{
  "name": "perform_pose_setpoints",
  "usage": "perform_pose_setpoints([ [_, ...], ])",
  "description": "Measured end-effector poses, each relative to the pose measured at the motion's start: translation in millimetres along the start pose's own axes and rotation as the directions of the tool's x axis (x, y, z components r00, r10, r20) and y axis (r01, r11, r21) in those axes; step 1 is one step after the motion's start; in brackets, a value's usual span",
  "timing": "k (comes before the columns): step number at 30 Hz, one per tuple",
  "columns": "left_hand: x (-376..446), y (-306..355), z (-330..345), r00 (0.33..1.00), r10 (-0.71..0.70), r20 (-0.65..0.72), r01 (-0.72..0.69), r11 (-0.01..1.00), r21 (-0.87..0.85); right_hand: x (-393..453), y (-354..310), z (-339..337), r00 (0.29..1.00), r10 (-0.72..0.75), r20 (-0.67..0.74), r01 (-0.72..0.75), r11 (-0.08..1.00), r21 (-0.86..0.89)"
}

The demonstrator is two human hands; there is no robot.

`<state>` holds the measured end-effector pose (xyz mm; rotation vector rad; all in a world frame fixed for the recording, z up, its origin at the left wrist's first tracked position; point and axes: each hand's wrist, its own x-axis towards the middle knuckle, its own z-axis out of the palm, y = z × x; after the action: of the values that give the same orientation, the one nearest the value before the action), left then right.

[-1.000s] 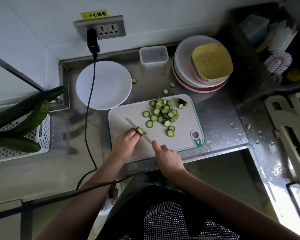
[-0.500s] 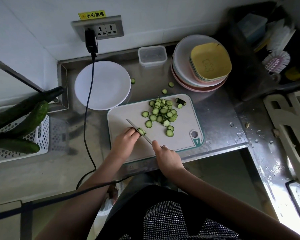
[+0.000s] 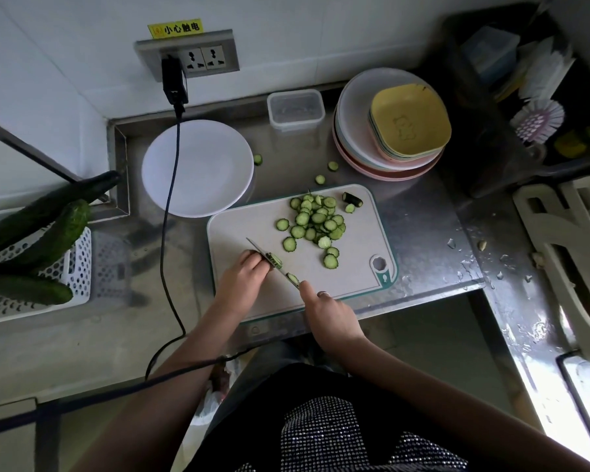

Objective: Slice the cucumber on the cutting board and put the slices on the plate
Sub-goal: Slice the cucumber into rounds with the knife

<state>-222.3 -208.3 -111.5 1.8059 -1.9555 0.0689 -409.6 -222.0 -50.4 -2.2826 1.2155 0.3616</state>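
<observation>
At frame centre, the left hand (image 3: 242, 275) pinched the cucumber stub (image 3: 274, 260) on the cutting board (image 3: 355, 267); the right hand (image 3: 331, 315) gripped the knife (image 3: 269, 260).

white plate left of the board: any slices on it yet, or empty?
Empty. The white plate shows bare surface only; the slices lie piled on the cutting board.

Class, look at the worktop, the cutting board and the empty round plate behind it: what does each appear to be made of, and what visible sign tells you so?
Worktop: likely stainless steel, a grey brushed sheen with soft reflections and a folded raised rim.
Cutting board: probably plastic or a composite, matte pale grey with a moulded teal edge and hanging hole.
Plate: smooth, glossy white; ceramic or melamine, the look leaves that open.
</observation>
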Motion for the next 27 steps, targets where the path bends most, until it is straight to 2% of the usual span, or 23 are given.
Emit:
perform_pose_setpoints([
  [8,-1,-3,2,0.999,-0.018,0.036,0.019,1.0,-0.021,5,-1,0,1.0,0.011,0.022,-0.011,1.0,0.008],
  [14,-2,-6,5,1.0,-0.015,0.021,0.016,0.999,-0.034,18,5,2,0.994,0.071,0.08,-0.07,0.997,-0.022],
  [19,-1,-6,4,0.999,-0.022,0.034,0.023,0.999,-0.024,20,11,5,0.996,0.081,0.04,-0.079,0.996,-0.046],
  [21,0,-6,2,0.998,-0.028,0.056,0.029,0.999,-0.019,25,19,3,0.991,0.128,-0.026,-0.126,0.99,0.062],
  [23,2,-5,1,0.997,-0.026,0.068,0.027,1.0,-0.014,33,30,-3,0.972,0.216,-0.096,-0.178,0.935,0.306],
  [25,4,-6,0,0.996,-0.029,0.08,0.031,0.999,-0.026,40,40,-14,0.958,0.264,-0.116,-0.166,0.836,0.524],
  [27,6,-7,-1,0.995,-0.029,0.094,0.033,0.999,-0.042,44,47,-25,0.95,0.307,-0.048,-0.188,0.689,0.699],
])
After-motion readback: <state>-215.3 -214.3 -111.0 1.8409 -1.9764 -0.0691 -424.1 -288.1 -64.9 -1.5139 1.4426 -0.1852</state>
